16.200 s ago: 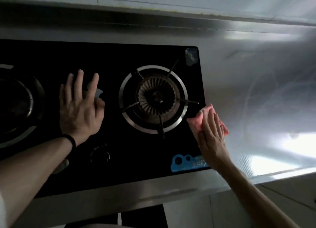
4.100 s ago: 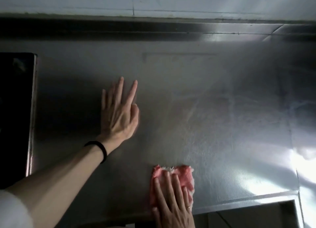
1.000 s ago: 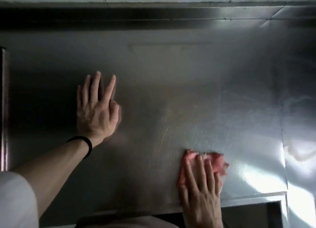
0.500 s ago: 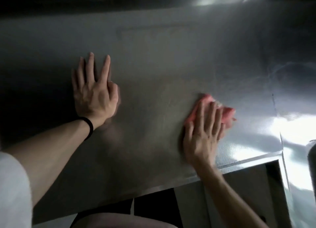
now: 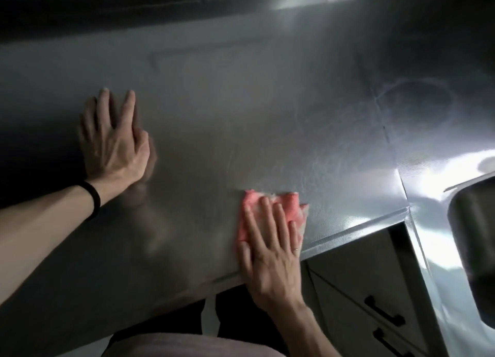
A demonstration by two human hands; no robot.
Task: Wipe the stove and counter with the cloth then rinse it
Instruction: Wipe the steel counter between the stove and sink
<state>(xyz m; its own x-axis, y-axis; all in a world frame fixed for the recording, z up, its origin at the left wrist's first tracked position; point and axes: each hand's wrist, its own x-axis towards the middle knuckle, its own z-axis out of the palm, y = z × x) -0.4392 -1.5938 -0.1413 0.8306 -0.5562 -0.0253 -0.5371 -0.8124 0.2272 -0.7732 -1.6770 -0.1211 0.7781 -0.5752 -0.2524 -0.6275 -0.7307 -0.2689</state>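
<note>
A pink cloth [image 5: 288,205] lies flat on the steel counter [image 5: 241,102] close to its front edge. My right hand [image 5: 270,247] presses down on the cloth with straight, spread fingers. My left hand [image 5: 113,140] rests flat on the bare counter to the left, fingers straight, a black band on its wrist. The stove is out of view.
A steel sink [image 5: 474,239] shows at the right edge. Below the counter's front corner are cabinet drawers with black handles [image 5: 384,314]. A dark backsplash ledge [image 5: 134,6] runs along the far side. Faint ring marks [image 5: 415,99] show on the counter at the far right.
My right hand has drawn the cloth back toward the front edge of the counter. The view has shifted right, bringing the sink in. My left hand stays flat in place.
</note>
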